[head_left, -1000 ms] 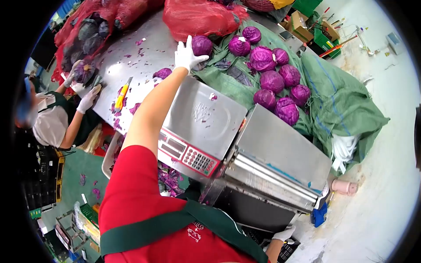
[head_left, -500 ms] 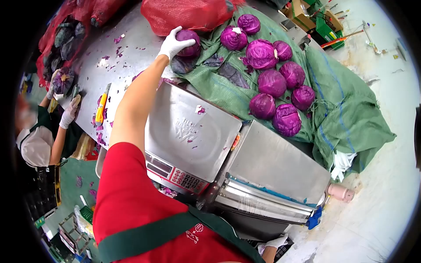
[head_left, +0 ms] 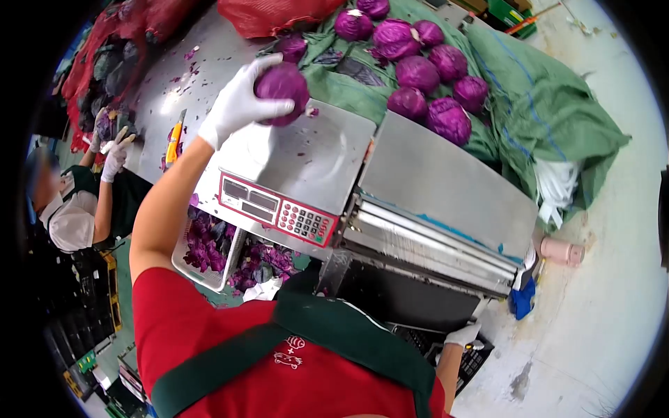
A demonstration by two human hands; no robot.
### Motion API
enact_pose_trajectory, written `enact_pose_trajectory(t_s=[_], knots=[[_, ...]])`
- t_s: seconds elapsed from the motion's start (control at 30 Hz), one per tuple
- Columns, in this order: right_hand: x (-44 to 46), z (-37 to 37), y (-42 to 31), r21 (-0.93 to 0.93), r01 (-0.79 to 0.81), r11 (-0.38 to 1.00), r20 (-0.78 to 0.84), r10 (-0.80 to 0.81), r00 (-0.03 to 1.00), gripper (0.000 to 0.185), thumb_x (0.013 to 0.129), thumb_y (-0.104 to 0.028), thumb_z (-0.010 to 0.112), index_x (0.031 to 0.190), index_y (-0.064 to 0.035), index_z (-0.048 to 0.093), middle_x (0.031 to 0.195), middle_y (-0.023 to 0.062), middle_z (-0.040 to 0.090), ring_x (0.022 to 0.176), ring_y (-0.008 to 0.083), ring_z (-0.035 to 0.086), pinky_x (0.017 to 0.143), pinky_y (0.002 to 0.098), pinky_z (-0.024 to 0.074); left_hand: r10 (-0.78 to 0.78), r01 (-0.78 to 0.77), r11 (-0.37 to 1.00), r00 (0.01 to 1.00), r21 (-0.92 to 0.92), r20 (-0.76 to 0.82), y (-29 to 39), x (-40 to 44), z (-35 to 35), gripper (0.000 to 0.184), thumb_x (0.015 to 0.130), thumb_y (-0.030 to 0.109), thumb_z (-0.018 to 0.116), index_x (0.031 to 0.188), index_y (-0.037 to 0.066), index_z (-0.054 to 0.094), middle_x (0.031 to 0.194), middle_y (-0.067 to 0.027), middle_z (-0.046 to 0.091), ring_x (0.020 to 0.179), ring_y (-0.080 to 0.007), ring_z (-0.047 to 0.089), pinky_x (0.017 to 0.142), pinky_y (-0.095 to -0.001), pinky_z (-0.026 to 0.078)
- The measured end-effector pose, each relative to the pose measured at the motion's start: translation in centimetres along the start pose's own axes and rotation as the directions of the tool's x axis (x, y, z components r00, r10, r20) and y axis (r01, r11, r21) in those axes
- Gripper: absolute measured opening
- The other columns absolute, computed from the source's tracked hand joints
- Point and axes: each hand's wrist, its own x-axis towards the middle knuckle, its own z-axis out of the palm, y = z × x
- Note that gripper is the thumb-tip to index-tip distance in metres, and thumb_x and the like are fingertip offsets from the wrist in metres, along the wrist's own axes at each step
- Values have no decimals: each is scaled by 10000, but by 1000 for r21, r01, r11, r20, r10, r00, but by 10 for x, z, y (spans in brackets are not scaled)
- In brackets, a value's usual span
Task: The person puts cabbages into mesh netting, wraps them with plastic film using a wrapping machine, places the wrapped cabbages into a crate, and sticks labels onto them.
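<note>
My left hand (head_left: 240,104), in a white glove, grips a trimmed red cabbage (head_left: 282,94) from its left side. It hangs over the steel platform of the digital scale (head_left: 306,157); whether it touches is hard to tell. At the lower right, my right hand (head_left: 463,336), also gloved, is beside a black plastic crate (head_left: 476,362). Its fingers are small and partly hidden, so their hold is unclear. Right of the scale stands a wrapping machine (head_left: 446,181) with a flat steel top. Several more red cabbages (head_left: 417,73) lie on a green woven sack (head_left: 550,118).
A yellow utility knife (head_left: 174,143) lies on the steel table (head_left: 150,104). Red mesh bags (head_left: 279,15) of cabbages stand behind. A basket (head_left: 209,279) below contains purple leaves. At left, a co-worker's gloved hands (head_left: 115,160) are near another cabbage. A pink roll (head_left: 563,252) is at right.
My left hand has brought the cabbage from the sack's edge toward me, over the scale. My right hand shows more fully beside the crate. The view has shifted, revealing the leaf basket.
</note>
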Motion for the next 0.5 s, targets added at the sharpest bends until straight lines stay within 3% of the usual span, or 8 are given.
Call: enact_pose_trajectory(t_s=[0.1,0.17,0.2,0.27,0.37,0.4,0.43,0.5], knots=[[22,-14,10,41,-61,997,38,59,998,232,896,-283,464,775,-103,545,877,41,591,867,174,542,838,318,445,11,-54,922,993,384,114,47,-40,18,827,574,248,833,1316,147,483,1256,-148,514,1135,-344,531,989,-390,433],[55,-35,26,-327,169,930,116,-138,984,274,887,-140,393,822,-7,624,814,83,606,708,168,520,654,316,436,-3,-45,872,995,488,97,65,-61,41,867,548,240,835,1334,194,474,1294,-143,466,1130,-358,515,945,-426,459],[54,-37,26,-315,220,923,130,-188,974,265,889,-148,417,813,-10,631,799,70,597,733,164,529,679,298,438,20,-48,843,998,536,58,74,-69,51,891,549,236,838,1355,209,459,1325,-157,442,1171,-367,486,966,-434,440],[68,-51,24,-104,-54,993,256,80,963,197,896,-246,498,926,-82,602,907,36,609,806,161,540,770,307,448,131,-172,795,985,582,111,85,-74,59,923,556,235,835,1382,166,429,1338,-179,421,1201,-383,457,997,-441,412],[45,-27,-39,-202,34,979,103,-13,995,222,896,-205,505,1065,-72,559,984,-1,575,806,123,515,720,263,416,126,-147,935,988,323,86,60,-62,56,824,670,239,795,1389,114,414,1346,-198,444,1253,-389,412,1043,-427,365],[75,-38,-45,-116,275,954,306,-229,924,219,891,-188,513,1067,-68,563,995,0,580,819,103,505,757,241,412,67,-71,952,998,297,23,43,-60,59,785,706,232,777,1386,87,413,1360,-197,441,1275,-373,403,1071,-415,332],[60,-12,-85,-102,285,953,263,-251,932,186,900,-161,537,1050,-61,585,977,-1,588,824,87,506,764,229,411,49,-62,965,997,254,56,34,-58,61,748,737,229,755,1385,82,413,1362,-193,444,1286,-355,399,1082,-405,316],[68,27,-138,-85,634,769,481,-525,702,140,930,-102,545,1010,-20,626,963,9,593,861,75,523,772,234,433,12,-34,981,993,193,114,27,-55,61,703,774,223,727,1383,74,411,1357,-187,455,1292,-334,401,1090,-392,304]])
